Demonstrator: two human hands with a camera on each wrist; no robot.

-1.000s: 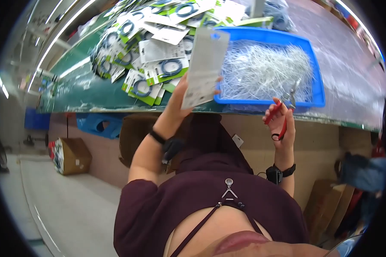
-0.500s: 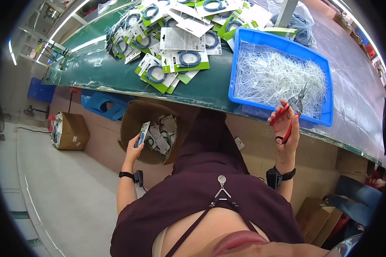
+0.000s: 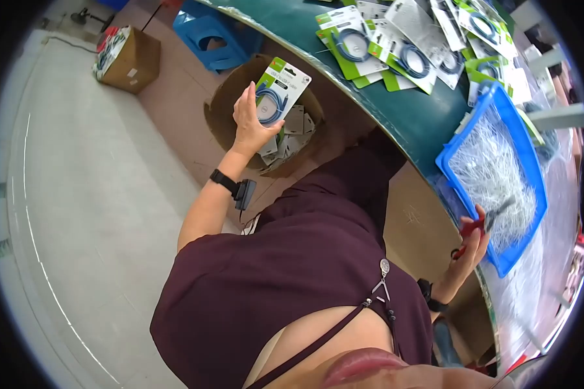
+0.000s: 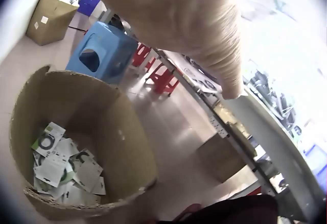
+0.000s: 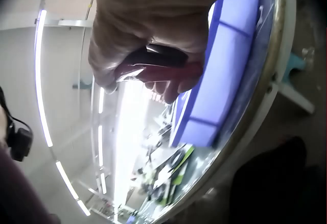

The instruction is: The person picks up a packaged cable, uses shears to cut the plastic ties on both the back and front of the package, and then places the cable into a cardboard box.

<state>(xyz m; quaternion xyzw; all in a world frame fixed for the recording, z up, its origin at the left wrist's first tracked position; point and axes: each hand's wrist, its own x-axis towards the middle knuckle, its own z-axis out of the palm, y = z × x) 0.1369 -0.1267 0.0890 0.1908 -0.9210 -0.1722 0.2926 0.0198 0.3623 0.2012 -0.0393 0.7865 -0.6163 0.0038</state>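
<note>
My left hand (image 3: 252,126) holds a carded cable pack (image 3: 280,91), thumb at its lower edge and fingers along its left side. Behind a clear front lies a coiled blue cable, on a white and green card. The pack is over the cardboard box (image 3: 217,113); in the left wrist view, other carded packs (image 4: 56,165) lie loose at the bottom of the box (image 4: 127,142). In my right hand (image 3: 470,256) are red-handled cutting pliers (image 3: 475,227), held beside the blue tray (image 3: 505,267), metal jaws over its rim.
Clear plastic strips (image 3: 490,175) fill the tray. More carded cables (image 3: 402,55) are heaped on the green table (image 3: 370,104). A blue stool (image 3: 217,39) and another filled box (image 3: 133,61) stand on the floor at the upper left.
My left hand carried the pack from beside the tray down to the cardboard box, then turned it face up. The head view swung left. My right hand kept the pliers by the tray.
</note>
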